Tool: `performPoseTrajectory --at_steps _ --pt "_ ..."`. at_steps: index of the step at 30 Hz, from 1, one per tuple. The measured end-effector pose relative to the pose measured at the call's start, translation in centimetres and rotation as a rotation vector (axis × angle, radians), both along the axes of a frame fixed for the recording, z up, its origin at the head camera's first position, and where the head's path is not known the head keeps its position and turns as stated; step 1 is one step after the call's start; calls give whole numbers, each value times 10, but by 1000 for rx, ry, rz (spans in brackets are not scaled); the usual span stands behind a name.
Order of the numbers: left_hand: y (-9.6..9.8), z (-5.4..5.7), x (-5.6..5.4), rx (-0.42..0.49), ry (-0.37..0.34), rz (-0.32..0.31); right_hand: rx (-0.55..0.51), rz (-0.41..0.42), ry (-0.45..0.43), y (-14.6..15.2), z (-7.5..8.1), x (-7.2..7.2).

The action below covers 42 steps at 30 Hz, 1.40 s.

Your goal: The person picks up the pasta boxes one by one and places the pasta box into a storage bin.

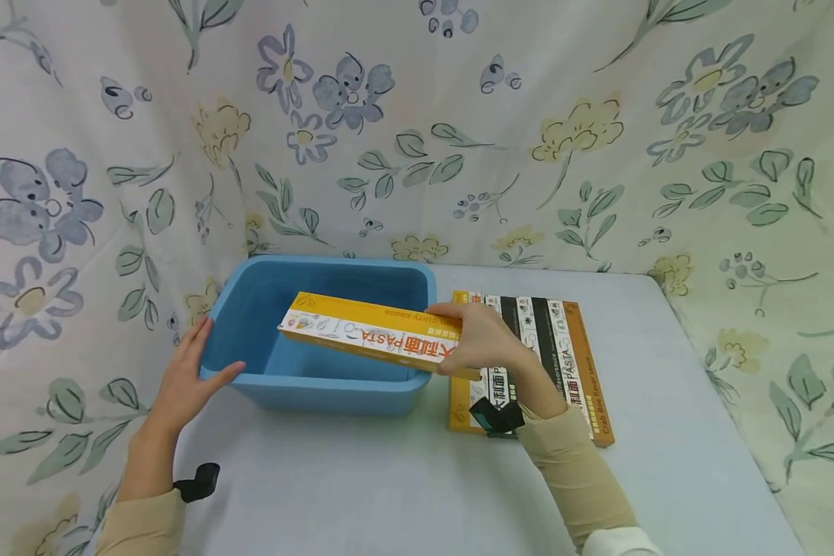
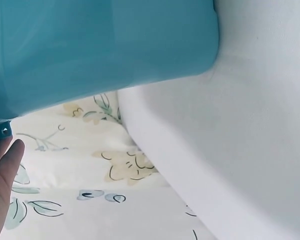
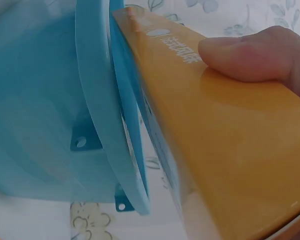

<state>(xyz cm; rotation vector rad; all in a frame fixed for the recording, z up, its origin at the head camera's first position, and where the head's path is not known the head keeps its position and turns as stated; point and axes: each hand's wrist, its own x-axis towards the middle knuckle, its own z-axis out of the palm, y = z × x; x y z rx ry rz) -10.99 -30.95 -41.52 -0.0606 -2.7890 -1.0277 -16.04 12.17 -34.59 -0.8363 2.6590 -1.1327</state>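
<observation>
My right hand (image 1: 483,336) grips the right end of a long yellow and white pasta box (image 1: 371,328), holding it tilted over a blue plastic bin (image 1: 333,398). In the right wrist view the thumb (image 3: 250,55) presses on the yellow face of the box, whose far end overlaps the bin's rim (image 3: 97,85). My left hand (image 1: 184,390) is at the bin's left front corner, fingers extended along the outer side and thumb stretched out by the front rim. In the left wrist view its fingertips (image 2: 15,150) are right at a small tab under the rim.
Right of the bin, several more pasta boxes (image 1: 587,371) lie side by side on the white table (image 1: 361,486), partly covered by my right hand and forearm. A floral curtain (image 1: 417,154) stands behind the table and along both sides.
</observation>
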Motion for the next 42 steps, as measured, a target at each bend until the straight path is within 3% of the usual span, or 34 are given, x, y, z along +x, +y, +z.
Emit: performPoseTrajectory --at_steps 17,27,34,42 --pt "1 6 -3 -13 -80 -28 152 50 -16 -38 13 -24" --pt "-1 8 -3 -11 -87 -45 360 83 -52 -74 28 -36" --pt "-6 6 -2 -10 -78 -59 486 144 -60 -101 28 -42" --pt "-7 7 -3 0 -79 -63 552 121 -116 -126 19 -43"
